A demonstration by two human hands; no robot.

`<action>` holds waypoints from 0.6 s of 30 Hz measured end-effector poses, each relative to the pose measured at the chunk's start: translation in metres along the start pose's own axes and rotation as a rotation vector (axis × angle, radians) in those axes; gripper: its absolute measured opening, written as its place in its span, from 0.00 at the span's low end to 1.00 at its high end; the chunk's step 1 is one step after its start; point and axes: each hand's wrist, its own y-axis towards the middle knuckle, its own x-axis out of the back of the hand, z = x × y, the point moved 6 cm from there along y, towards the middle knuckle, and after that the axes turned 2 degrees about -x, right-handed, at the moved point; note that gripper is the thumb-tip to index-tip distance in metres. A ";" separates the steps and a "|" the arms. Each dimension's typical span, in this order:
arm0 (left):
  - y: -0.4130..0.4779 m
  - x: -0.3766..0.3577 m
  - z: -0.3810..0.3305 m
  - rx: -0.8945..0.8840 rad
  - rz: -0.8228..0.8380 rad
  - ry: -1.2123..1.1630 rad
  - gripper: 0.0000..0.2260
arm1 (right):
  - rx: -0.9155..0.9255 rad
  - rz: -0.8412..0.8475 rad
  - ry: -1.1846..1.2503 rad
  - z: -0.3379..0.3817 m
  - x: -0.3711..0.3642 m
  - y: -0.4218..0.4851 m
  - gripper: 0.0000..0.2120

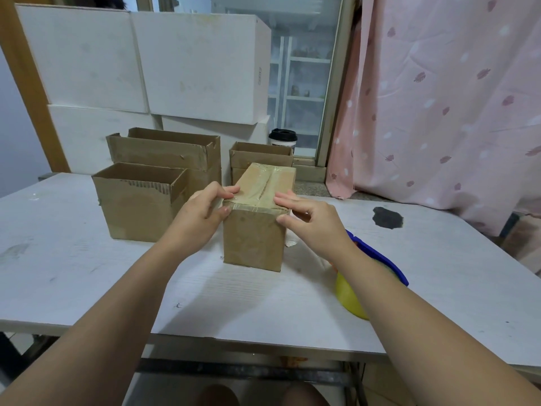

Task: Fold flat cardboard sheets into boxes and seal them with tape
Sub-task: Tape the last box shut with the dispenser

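Worktop (87, 273) shows open surface at the near-left edge. Tape dispenser (349, 294) lies under the right forearm. Taped box (254, 238) stands mid-worktop. Left hand (199, 215) curls its fingers over the box's near-left top edge. Right hand (313, 221) lays straight fingers flat on top, thumb at the near-right corner. Open boxes (137, 206) stand behind-left, cup (282, 139) beyond.

White table (87, 273): taped box (254, 238), open box (134, 212), blue tape dispenser (377, 259).

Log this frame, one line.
phase: pressing tape | taped box: on table | left hand: grips top edge | right hand: presses top tape | tape dispenser: untouched
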 end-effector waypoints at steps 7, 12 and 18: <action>-0.008 -0.007 0.000 0.018 -0.071 -0.098 0.10 | 0.022 0.077 0.014 -0.001 -0.002 -0.004 0.20; -0.008 -0.008 -0.001 0.070 -0.083 -0.201 0.09 | 0.015 0.131 0.006 -0.001 0.001 -0.001 0.18; -0.009 -0.004 -0.001 0.027 -0.095 -0.038 0.09 | -0.001 -0.014 0.087 -0.002 -0.001 -0.001 0.17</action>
